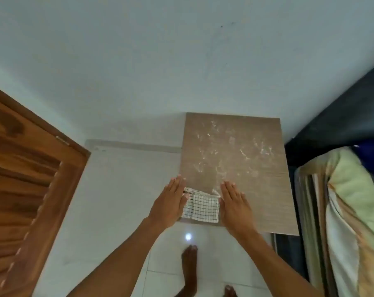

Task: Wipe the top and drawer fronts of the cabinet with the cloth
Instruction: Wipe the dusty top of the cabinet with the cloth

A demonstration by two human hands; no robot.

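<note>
Bare feet (189,260) stand on the white tiled floor (117,189) just before the cabinet. Both forearms reach forward and up from the bottom edge. The left hand (171,200) is flat, fingers straight and together, gripping nothing, its inner edge touching the left side of the cloth (201,207). The right hand (235,202) is likewise flat and empty-palmed, resting on the cabinet top (256,189) against the cloth's right side. The cloth, white with a dark grid check, lies folded at the near left corner of the top, between the two hands. Beyond it the brown wood-grain surface carries pale smears and streaks across its far half. The cabinet backs onto a pale wall (181,61); a wooden door (27,168) stands left, bedding (349,211) right.
</note>
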